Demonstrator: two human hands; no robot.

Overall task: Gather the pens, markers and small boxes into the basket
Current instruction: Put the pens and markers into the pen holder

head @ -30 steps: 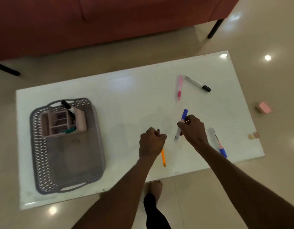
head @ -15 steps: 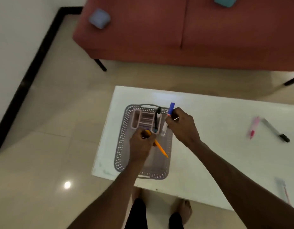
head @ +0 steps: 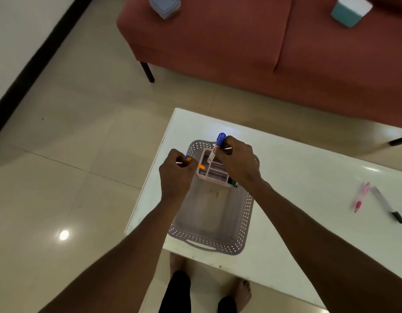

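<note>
Blue-capped marker is hanging tip-down over the pink organizer inside the basket, pinched by the right hand. Left hand is gripping the orange pen. Risk: crowded hands could be deflecting either one outside its slot.

A glossy white table bears a perforated plastic basket; the floor is polished tile.
</note>
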